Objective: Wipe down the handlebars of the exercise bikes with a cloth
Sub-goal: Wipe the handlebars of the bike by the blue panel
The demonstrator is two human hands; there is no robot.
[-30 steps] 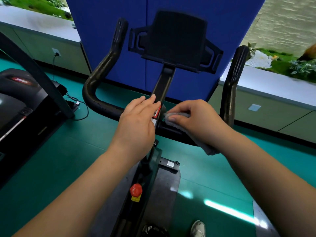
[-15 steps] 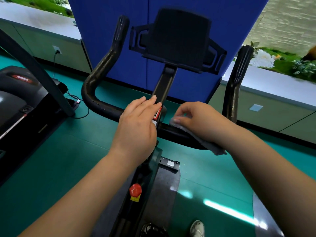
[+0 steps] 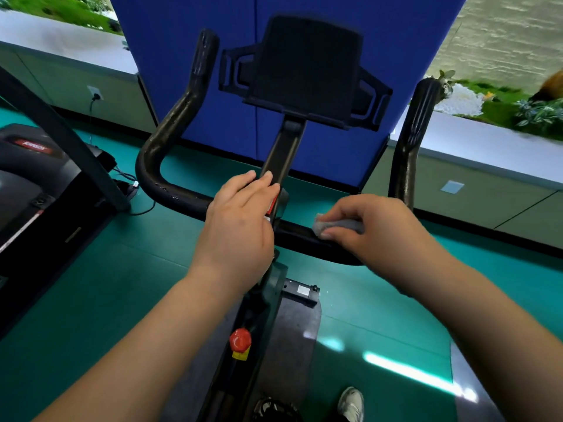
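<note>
An exercise bike's black handlebar [image 3: 164,175] curves up on the left and on the right, with a tablet holder [image 3: 304,68] on the centre post. My left hand [image 3: 240,220] rests with straight fingers on the bar beside the post. My right hand [image 3: 371,229] grips a grey cloth [image 3: 335,225] and presses it on the bar's right half, a little right of the post. Most of the cloth is hidden under my fingers.
A treadmill [image 3: 33,190] stands close on the left, its cable running to a wall socket [image 3: 95,93]. A blue partition [image 3: 304,141] rises right behind the bike. A red knob [image 3: 240,341] sits on the frame below. My shoe [image 3: 352,402] is on the green floor.
My right hand has slid the cloth to the right along the bar, away from the centre post. My left hand stays on the bar by the post.
</note>
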